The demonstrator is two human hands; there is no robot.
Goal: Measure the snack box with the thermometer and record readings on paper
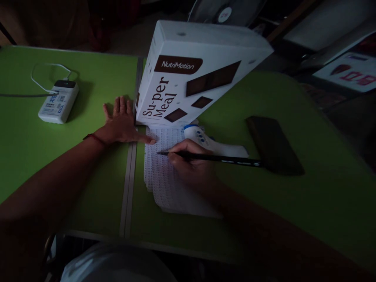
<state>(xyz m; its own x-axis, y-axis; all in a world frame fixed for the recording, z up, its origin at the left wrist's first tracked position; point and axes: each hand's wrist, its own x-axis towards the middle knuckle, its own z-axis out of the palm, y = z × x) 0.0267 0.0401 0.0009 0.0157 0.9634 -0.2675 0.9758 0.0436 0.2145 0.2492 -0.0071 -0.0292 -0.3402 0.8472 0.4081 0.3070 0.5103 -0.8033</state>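
Paper [164, 184] dense with rows of small writing lies near the middle of the bench [96, 199], just right of its seam. From the near left, one forearm reaches in and the left hand [119, 125] rests palm down, spread wide, four fingers toward the far side, thumb stretched right onto the sheets. The right hand [194, 168] comes from the near right, fingers curled around a black pen [229, 158], whose tip points left at the writing. Beyond stands a white box [199, 70].
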